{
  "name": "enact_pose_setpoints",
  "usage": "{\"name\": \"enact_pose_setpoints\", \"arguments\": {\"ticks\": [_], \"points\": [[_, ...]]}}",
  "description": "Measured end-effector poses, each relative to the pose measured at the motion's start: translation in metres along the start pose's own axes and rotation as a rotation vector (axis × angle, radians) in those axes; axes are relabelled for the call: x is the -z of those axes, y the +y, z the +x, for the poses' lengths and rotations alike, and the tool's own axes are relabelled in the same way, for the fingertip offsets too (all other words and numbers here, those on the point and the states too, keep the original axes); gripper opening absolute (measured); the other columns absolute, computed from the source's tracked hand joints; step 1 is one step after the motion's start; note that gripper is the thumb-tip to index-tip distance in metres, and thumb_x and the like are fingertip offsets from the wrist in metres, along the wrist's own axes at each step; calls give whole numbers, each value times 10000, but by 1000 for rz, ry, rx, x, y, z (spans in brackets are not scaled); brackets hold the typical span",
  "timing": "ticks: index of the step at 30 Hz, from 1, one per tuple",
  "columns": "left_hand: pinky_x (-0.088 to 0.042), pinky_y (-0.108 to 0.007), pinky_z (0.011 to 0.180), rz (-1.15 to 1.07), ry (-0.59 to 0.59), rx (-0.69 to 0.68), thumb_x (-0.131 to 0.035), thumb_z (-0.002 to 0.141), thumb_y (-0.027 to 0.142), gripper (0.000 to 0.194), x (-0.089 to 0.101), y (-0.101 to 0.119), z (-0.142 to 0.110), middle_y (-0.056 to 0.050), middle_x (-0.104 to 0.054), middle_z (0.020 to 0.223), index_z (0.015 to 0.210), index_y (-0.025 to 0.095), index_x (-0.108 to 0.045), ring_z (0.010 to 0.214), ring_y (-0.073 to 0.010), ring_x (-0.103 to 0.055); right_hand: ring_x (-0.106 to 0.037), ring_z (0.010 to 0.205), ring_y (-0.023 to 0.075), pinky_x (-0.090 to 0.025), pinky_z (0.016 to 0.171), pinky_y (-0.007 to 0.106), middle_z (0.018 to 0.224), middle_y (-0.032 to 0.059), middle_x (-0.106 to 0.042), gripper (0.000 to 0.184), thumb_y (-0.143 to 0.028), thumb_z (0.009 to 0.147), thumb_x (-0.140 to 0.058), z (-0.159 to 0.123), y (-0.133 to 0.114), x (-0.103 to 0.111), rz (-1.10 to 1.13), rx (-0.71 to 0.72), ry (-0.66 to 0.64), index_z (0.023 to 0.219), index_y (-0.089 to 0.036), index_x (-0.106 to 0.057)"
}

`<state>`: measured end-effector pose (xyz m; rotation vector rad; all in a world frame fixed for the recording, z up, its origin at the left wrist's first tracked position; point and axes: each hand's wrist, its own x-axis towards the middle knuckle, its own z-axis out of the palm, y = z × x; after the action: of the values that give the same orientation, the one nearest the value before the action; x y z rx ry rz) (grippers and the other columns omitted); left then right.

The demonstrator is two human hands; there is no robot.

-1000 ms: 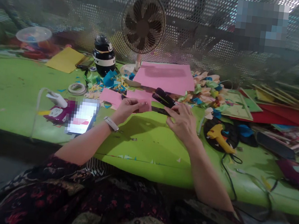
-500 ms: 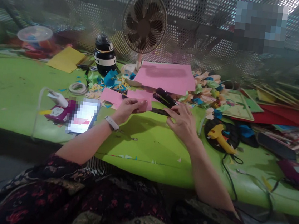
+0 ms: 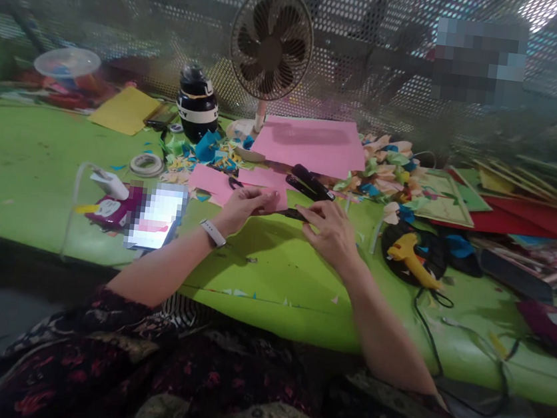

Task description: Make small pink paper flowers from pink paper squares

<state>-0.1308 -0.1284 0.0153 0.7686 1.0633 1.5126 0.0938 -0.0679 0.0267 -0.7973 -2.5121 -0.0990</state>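
My left hand (image 3: pixel 247 207), a white band on its wrist, pinches a small piece of pink paper (image 3: pixel 280 200) between thumb and fingers. My right hand (image 3: pixel 332 232) is closed around the end of a slim dark tool (image 3: pixel 294 214), whose kind I cannot make out; its other end reaches the lower edge of the pink piece. Just behind the right hand lies a black stapler (image 3: pixel 310 183). More pink paper (image 3: pixel 208 181) rests on the table behind the left hand, with a dark curved loop beside it.
A lit phone (image 3: pixel 157 217) and a tape roll (image 3: pixel 146 165) are at left. Behind stand a black bottle (image 3: pixel 197 106) and a fan (image 3: pixel 270 50), near a large pink sheet (image 3: pixel 311 142) and paper scraps. A yellow glue gun (image 3: pixel 413 259) with a trailing cord lies at right.
The right hand has moved slightly left, closer to the left hand, and less of the dark tool shows. The pink piece stays in the left hand.
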Motion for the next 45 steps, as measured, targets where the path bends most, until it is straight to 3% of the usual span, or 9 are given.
{"name": "enact_pose_setpoints", "arguments": {"ticks": [11, 17, 20, 22, 25, 28, 32, 38, 45], "points": [[-570, -251, 708, -44, 115, 2, -950, 466, 477, 466, 4, 3, 6, 2, -700, 755, 710, 163, -706, 676, -94, -629, -612, 925, 231, -507, 775, 367, 1019, 98, -685, 395, -134, 854, -633, -2, -21, -6, 196, 109, -259, 1221, -236, -736], [-375, -152, 469, 178, 143, 63, -927, 521, 466, 428, 7, 1, 3, 33, -610, 628, 656, 164, -655, 549, -53, -535, -636, 1016, 229, -519, 900, 390, 1112, 86, -705, 399, -160, 797, -684, 0, -35, 0, 343, 163, -467, 1188, -226, -730], [-264, -169, 409, 210, 152, 99, -915, 511, 416, 400, 4, 4, 2, 43, -567, 569, 612, 163, -622, 485, -46, -486, -655, 976, 235, -521, 866, 387, 1073, 86, -727, 224, -260, 822, -680, 5, -18, 17, 303, -5, -419, 1027, -204, -752], [-276, -177, 418, 237, 156, 141, -899, 520, 414, 371, 0, 9, 2, 28, -610, 595, 639, 167, -650, 503, -61, -527, -659, 826, 218, -509, 735, 347, 928, 83, -734, 139, -255, 851, -611, 7, 4, 30, 159, -314, -328, 857, -189, -733], [-359, -186, 462, 340, 61, 228, -887, 558, 402, 321, -13, 18, 3, -15, -683, 667, 676, 173, -694, 574, -97, -606, -651, 766, 231, -462, 645, 325, 849, 82, -729, 110, -267, 809, -624, 6, 43, 43, -40, -664, -261, 754, -202, -694], [-438, -198, 526, 459, -163, 272, -862, 659, 362, 250, -37, 24, 10, -56, -719, 737, 708, 160, -724, 628, -112, -635, -658, 742, 241, -443, 606, 310, 758, 88, -712, 203, -362, 810, -614, 4, 70, 43, -78, -779, -400, 716, -199, -692], [-496, -227, 638, 529, -271, 280, -793, 766, 192, 154, -84, 13, 27, -36, -698, 706, 689, 134, -673, 606, -85, -612, -688, 792, 259, -462, 625, 298, 744, 112, -718, 295, -410, 801, -612, 5, 79, 32, -55, -838, -619, 868, -156, -748], [-493, -253, 615, 565, -157, 274, -745, 767, 74, 234, -135, -33, 62, 4, -598, 561, 610, 140, -583, 502, -87, -540, -713, 832, 244, -498, 670, 268, 825, 124, -761, 261, -349, 784, -668, 5, 82, 27, -23, -824, -640, 905, -142, -770], [-570, -321, 719, 566, -156, 330, -768, 679, 96, 185, -139, -63, 84, -47, -661, 593, 592, 146, -612, 632, -187, -680, -676, 627, 172, -498, 565, 225, 640, 80, -716, 180, -294, 769, -716, 2, 83, 32, 174, -867, -602, 727, -121, -739]]}}
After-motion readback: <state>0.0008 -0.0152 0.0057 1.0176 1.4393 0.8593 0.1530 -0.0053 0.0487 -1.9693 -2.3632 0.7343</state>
